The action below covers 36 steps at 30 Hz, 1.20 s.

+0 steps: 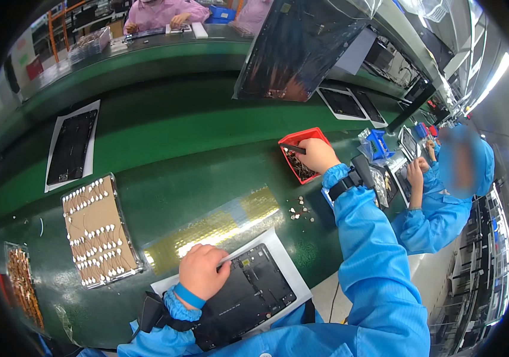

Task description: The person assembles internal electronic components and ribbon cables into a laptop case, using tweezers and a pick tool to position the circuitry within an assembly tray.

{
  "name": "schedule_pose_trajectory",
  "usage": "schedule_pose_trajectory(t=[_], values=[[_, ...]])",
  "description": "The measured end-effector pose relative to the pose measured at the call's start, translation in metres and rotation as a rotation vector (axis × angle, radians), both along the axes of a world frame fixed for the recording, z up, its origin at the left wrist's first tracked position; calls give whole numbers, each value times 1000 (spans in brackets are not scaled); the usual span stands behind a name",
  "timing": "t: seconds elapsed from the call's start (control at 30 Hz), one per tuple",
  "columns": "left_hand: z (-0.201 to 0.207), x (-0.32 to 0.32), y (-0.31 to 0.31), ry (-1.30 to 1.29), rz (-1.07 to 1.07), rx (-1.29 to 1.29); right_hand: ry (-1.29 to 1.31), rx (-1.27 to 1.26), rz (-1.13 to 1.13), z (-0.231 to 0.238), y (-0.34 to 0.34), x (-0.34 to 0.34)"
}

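Observation:
A black tablet housing [245, 297] with inner parts showing lies on a white sheet [293, 262] at the table's near edge. My left hand [204, 271] is closed at its upper edge, thumb over the housing and fingers curled. Farther right, my right hand [318, 156] grips a slim black tool [293, 148] over a red bin [314, 133]. Small dark pieces [303, 171] fill the bin; the tool's exact kind cannot be made out. Small round white pieces [299, 208] lie scattered on the green table near the bin.
At left stands a board of white-ended wires [95, 232], beside a pack of orange-brown strips [22, 285]. Yellow bubble-patterned tape [213, 229] crosses the table. Another housing [71, 146] lies far left. A dark panel [302, 47] hangs ahead. A co-worker in blue [439, 214] works at right.

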<state>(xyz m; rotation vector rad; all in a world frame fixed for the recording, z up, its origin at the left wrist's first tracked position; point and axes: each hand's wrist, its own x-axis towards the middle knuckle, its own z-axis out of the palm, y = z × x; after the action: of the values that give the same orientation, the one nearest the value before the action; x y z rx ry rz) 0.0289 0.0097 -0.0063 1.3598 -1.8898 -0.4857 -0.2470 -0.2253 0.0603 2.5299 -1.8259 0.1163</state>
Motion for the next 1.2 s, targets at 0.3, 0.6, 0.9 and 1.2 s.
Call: schedule_pose_trajectory(t=[0.3,0.6,0.9,1.2], values=[[1,1,-1,-15,-5,-8,9,-4,-114,-11,-11,7],[0,-1,1,-5,-12,-3,-990,-2,62,13,76,25],[9,-5,1,-100,21,-102,-1387,654,6,-35,138,79],[5,-2,2,-128,27,-9,-1439,510,11,-73,128,103]])
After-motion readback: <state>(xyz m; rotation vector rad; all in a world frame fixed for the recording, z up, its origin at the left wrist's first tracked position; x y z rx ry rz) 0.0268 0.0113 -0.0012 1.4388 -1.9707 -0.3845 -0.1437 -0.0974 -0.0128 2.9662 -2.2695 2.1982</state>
